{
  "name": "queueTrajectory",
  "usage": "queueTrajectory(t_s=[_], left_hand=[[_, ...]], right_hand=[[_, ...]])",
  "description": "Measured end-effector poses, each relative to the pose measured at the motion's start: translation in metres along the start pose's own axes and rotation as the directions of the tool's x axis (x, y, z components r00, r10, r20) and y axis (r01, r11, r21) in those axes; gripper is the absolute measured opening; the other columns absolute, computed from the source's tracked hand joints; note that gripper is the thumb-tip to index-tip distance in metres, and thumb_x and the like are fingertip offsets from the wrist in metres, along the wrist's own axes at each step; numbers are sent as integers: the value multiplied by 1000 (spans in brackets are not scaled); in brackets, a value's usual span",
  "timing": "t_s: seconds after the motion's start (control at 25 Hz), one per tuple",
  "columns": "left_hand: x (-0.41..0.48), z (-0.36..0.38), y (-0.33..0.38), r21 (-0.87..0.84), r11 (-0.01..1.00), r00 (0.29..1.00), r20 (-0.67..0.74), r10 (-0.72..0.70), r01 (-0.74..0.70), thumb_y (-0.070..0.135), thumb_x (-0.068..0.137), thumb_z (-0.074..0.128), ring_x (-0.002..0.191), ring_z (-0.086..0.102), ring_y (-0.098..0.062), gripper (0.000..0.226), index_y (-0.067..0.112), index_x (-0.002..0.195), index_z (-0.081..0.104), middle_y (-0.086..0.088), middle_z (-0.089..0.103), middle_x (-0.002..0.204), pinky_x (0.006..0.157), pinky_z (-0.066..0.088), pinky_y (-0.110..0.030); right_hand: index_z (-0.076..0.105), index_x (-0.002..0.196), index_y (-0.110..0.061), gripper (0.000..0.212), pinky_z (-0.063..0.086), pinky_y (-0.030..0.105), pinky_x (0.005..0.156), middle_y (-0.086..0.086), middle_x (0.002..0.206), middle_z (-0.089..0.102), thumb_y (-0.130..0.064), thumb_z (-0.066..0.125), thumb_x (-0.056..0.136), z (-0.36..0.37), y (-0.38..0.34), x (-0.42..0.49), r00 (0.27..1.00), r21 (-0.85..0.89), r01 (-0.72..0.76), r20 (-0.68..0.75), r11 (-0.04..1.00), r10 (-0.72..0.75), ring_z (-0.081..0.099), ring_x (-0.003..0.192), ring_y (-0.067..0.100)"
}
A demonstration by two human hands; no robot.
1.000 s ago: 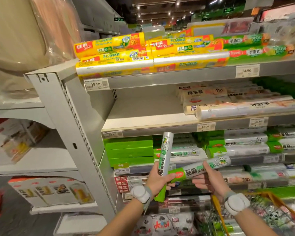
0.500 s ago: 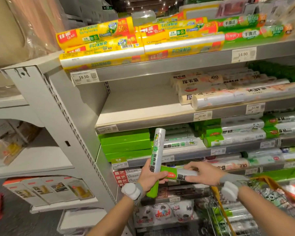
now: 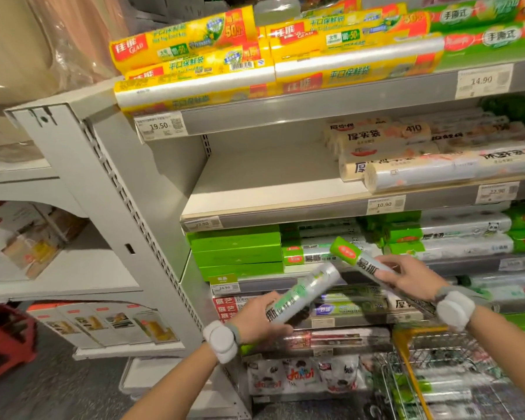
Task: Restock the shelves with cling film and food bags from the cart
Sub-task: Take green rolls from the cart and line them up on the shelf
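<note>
Head view is showing both hands in front of a store shelf unit (image 3: 152,225). Left hand (image 3: 256,319) is gripping a roll (image 3: 303,294) near its lower end, fingers wrapping around it, roll tilting up and to the right, blurry. Right hand (image 3: 406,280) is gripping a second roll (image 3: 356,259), green cap end pointing up-left, the other end running down past the wrist. The two rolls are lying near each other at their upper ends, whether touching I cannot tell. Both wrists are wearing white bands (image 3: 222,341).

Both rolls are hovering in front of the third shelf, where green boxes (image 3: 237,253) are sitting on the left and matching green-and-clear rolls (image 3: 464,234) are stacking to the right. Middle shelf (image 3: 270,183) is showing bare board on its left part, pale bag rolls (image 3: 406,159) piling on the right. Top shelf is carrying yellow bag packs (image 3: 194,56) and green packs (image 3: 491,34) farther right. Price tags (image 3: 161,127) are hanging on the shelf edges.

Cart (image 3: 437,380), wire with a yellow rim, is sitting at lower right under the right forearm, more green-capped rolls lying inside, blurry. Red crate (image 3: 3,341) is sitting on the floor at far left.
</note>
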State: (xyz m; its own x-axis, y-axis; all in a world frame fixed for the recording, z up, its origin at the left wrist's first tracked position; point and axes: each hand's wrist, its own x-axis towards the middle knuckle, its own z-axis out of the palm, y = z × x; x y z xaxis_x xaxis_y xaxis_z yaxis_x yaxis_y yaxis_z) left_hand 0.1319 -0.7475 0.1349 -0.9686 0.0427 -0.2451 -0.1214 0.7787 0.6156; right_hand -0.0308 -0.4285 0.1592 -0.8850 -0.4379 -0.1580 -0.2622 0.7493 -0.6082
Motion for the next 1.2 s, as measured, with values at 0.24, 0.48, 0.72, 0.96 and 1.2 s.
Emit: queueTrajectory(t_s=[0.24,0.48,0.72,0.96,1.2], left_hand=[[63,-7,58,378,883,948,257,187,-277,43,83,74,90,62,-20,38,22,111,60,0,68,107,75,49,-30],[168,5,74,500,743,893,189,408,-446,42,72,80,115,51,-21,39,29,108,71,-2,59,123,76,40,-23],[222,16,51,498,773,919,200,340,-394,44,66,82,137,34,-28,53,38,117,68,1,31,157,108,38,-43],[227,21,32,531,766,930,165,327,-364,47,78,78,142,22,-21,75,20,142,51,9,22,161,112,31,-34],[231,20,20,503,772,914,102,394,-389,46,77,79,140,31,-15,68,22,137,57,19,27,158,107,34,-29]], right_hand=[[57,121,-33,25,44,27,77,-5,108,63,-38,56,97,-4,-29,41,995,-107,30,96,994,-20,59,92,13],[58,131,-22,41,43,24,81,3,121,65,-44,53,97,-2,-43,107,994,-192,50,106,980,-30,61,103,18],[53,136,-21,41,38,27,95,4,142,50,-39,34,104,6,-42,159,985,-467,-19,141,884,96,49,126,26],[56,133,-9,46,46,32,94,13,131,57,-39,52,98,34,-41,202,991,-506,122,12,854,-134,57,113,29],[58,131,-14,42,45,36,98,8,131,60,-39,49,99,52,-43,243,947,-639,183,-90,747,-309,57,115,27]])
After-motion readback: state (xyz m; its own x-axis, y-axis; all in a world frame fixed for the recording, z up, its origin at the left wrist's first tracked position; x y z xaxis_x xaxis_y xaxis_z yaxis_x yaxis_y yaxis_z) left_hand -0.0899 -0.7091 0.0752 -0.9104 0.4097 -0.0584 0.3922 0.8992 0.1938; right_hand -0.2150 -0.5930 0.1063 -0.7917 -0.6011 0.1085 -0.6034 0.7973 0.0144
